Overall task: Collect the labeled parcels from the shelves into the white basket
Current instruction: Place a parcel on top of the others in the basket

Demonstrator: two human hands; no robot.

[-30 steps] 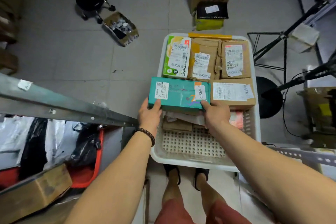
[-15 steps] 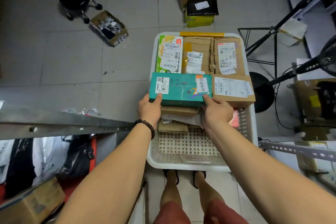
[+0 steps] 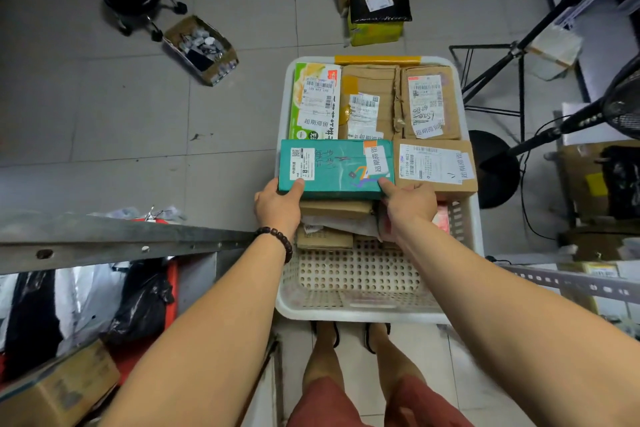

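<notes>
Teal parcel (image 3: 335, 168) lies flat, long axis crosswise, label up.

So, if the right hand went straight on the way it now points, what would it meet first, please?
The teal box, which the right hand grips at its near right corner. Beyond that box seemingly lies a brown parcel, though depth is unclear.

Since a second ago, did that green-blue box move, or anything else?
Barely. The teal box edged slightly right, further over the white basket, beside the brown labelled box. The left hand and right hand still grip its near corners; nothing was let go. The other parcels stayed put.
</notes>
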